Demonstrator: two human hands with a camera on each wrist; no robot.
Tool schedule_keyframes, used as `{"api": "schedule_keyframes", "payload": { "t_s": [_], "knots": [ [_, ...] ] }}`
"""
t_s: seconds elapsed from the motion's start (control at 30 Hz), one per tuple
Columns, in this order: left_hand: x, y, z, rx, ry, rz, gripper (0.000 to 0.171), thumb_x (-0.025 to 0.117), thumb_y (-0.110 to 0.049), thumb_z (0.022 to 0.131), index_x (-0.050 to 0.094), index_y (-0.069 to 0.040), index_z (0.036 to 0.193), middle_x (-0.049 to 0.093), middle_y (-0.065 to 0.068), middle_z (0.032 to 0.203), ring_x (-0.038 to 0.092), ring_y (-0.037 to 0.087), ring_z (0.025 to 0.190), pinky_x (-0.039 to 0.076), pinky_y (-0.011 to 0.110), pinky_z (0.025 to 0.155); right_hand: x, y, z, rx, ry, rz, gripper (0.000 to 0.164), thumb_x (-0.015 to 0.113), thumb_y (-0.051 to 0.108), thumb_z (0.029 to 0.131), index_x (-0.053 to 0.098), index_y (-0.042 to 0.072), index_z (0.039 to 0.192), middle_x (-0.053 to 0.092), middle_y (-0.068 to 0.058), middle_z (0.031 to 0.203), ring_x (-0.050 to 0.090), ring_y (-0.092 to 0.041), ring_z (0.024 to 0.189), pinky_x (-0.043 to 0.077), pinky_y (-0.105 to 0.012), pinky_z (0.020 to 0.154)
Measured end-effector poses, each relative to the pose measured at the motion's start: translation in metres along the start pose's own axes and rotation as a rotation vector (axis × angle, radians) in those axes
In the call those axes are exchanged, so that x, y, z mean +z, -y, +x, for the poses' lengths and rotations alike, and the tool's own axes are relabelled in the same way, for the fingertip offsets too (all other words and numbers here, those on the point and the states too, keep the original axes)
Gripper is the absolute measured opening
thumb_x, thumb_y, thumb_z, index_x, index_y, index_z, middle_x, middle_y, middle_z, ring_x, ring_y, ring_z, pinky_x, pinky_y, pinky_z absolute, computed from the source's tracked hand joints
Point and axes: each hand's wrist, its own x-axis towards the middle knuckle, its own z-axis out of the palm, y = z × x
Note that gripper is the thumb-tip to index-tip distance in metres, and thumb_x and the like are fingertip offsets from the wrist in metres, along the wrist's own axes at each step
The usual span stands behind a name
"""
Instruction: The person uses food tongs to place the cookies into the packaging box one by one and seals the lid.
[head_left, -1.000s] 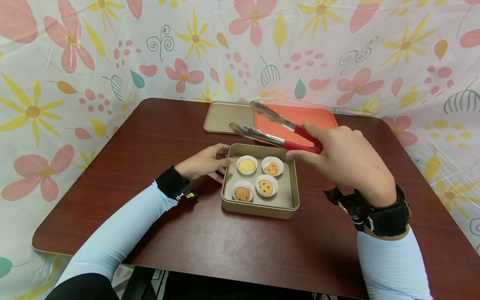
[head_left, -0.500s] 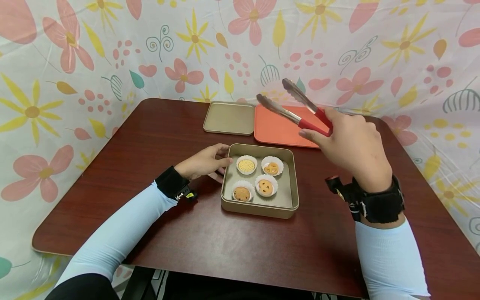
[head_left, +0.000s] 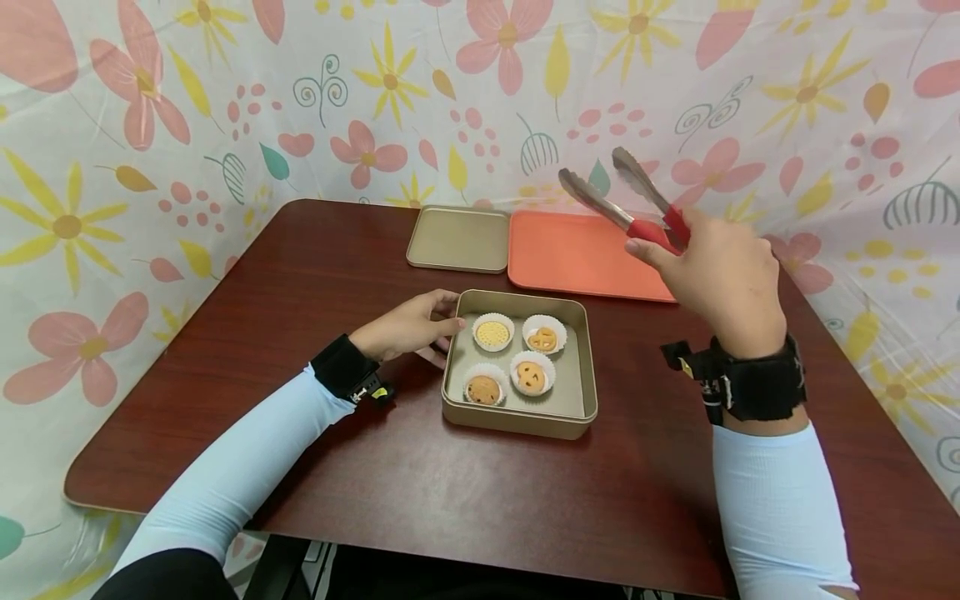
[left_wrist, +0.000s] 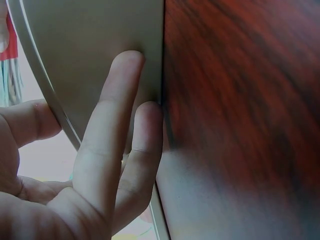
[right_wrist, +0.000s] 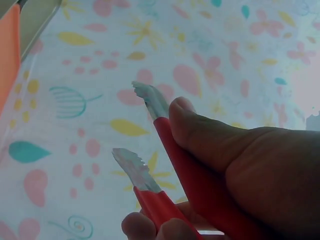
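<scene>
My left hand (head_left: 408, 327) holds the left wall of a gold rectangular tin (head_left: 517, 422), thumb at the rim. In the left wrist view, two fingers (left_wrist: 117, 95) lie against the tin's outer side. Inside the tin stand white paper cups with a yellow round biscuit (head_left: 492, 332), a pretzel-shaped biscuit (head_left: 543, 337), a biscuit with a face-like pattern (head_left: 531, 377) and a brown speckled cookie (head_left: 483, 389). My right hand (head_left: 723, 279) grips red-handled metal tongs (head_left: 647, 233) raised above the table's back right. The tongs' arms are spread, with nothing between their tips.
Behind the tin lie a flat gold lid (head_left: 459, 239) and, right of it, an orange tray (head_left: 577, 254). The dark wooden table (head_left: 420, 483) reaches back to a flower-patterned curtain (head_left: 300, 100).
My right hand has carried the tongs up and to the right, from near the tin's back edge to above the orange tray's right side. My left hand and the tin have stayed put.
</scene>
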Motion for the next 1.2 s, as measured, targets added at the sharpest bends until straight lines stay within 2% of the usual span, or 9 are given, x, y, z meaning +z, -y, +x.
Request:
{"api": "schedule_keyframes", "payload": {
  "t_s": [0.2,0.27,0.43,0.57,0.77,0.83,1.0,1.07,1.2],
  "knots": [
    [0.001,-0.001,-0.001,-0.002,0.002,0.001,0.056,0.057,-0.013,0.107,0.03,-0.005,0.156,0.044,0.018,0.143,0.064,0.039,0.097,0.065,0.048,0.076,0.003,-0.019,0.013,0.072,0.012,-0.02,0.081,0.055,0.08,0.087,0.059,0.001,0.107,0.056,-0.022,0.078,0.055,-0.047,0.071,0.043,-0.052,0.05],
    [0.001,-0.001,-0.001,-0.001,0.003,0.002,0.056,0.056,-0.014,0.107,0.03,-0.005,0.156,0.044,0.018,0.144,0.064,0.039,0.097,0.065,0.048,0.076,0.005,-0.028,0.018,0.097,0.028,-0.018,0.085,0.053,0.08,0.087,0.06,0.001,0.116,0.058,-0.025,0.085,0.055,-0.05,0.076,0.044,-0.056,0.054],
    [0.0,0.0,-0.001,0.002,0.006,0.002,0.056,0.056,-0.014,0.107,0.03,-0.005,0.156,0.043,0.019,0.144,0.064,0.038,0.096,0.065,0.048,0.076,0.009,-0.051,0.028,0.153,0.054,0.009,0.088,0.05,0.079,0.089,0.062,-0.002,0.123,0.058,-0.03,0.099,0.052,-0.051,0.088,0.044,-0.062,0.065],
    [0.0,0.0,-0.001,0.003,0.009,-0.001,0.056,0.056,-0.013,0.107,0.03,-0.005,0.156,0.044,0.019,0.144,0.064,0.039,0.098,0.065,0.048,0.076,0.014,-0.068,0.033,0.228,0.062,0.017,0.09,0.05,0.081,0.087,0.061,-0.005,0.108,0.056,-0.032,0.098,0.048,-0.051,0.09,0.041,-0.061,0.066],
    [0.0,-0.001,-0.003,0.008,0.01,-0.003,0.055,0.056,-0.013,0.107,0.031,-0.005,0.156,0.044,0.019,0.144,0.064,0.041,0.098,0.065,0.048,0.076,0.019,-0.088,0.037,0.329,0.1,0.012,0.102,0.046,0.09,0.08,0.056,-0.008,0.106,0.048,-0.036,0.106,0.042,-0.056,0.103,0.038,-0.076,0.072],
    [0.0,-0.001,-0.003,0.008,0.008,-0.001,0.055,0.056,-0.012,0.107,0.031,-0.004,0.155,0.044,0.019,0.144,0.064,0.041,0.099,0.065,0.048,0.076,0.021,-0.095,0.037,0.337,0.108,0.006,0.106,0.046,0.089,0.081,0.056,-0.013,0.107,0.046,-0.038,0.108,0.042,-0.056,0.104,0.037,-0.078,0.075],
    [0.0,-0.001,-0.002,0.003,0.004,0.0,0.055,0.056,-0.011,0.107,0.03,-0.004,0.156,0.043,0.019,0.144,0.065,0.042,0.099,0.065,0.048,0.076,0.031,-0.112,0.041,0.345,0.124,0.031,0.102,0.048,0.082,0.087,0.055,-0.018,0.104,0.045,-0.036,0.103,0.044,-0.054,0.096,0.039,-0.071,0.075],
    [0.001,-0.001,-0.002,0.002,0.003,0.0,0.055,0.056,-0.011,0.107,0.03,-0.004,0.156,0.043,0.019,0.144,0.065,0.042,0.099,0.065,0.048,0.076,0.037,-0.12,0.042,0.337,0.129,0.037,0.097,0.049,0.079,0.09,0.055,-0.017,0.102,0.047,-0.035,0.099,0.046,-0.053,0.092,0.041,-0.066,0.072],
    [0.001,-0.002,-0.003,-0.002,0.003,0.002,0.056,0.056,-0.012,0.107,0.029,-0.004,0.156,0.043,0.019,0.145,0.065,0.042,0.1,0.065,0.048,0.076,0.051,-0.136,0.044,0.319,0.142,0.028,0.088,0.049,0.072,0.094,0.057,-0.015,0.096,0.051,-0.036,0.097,0.047,-0.057,0.094,0.044,-0.07,0.074]
  ]
}}
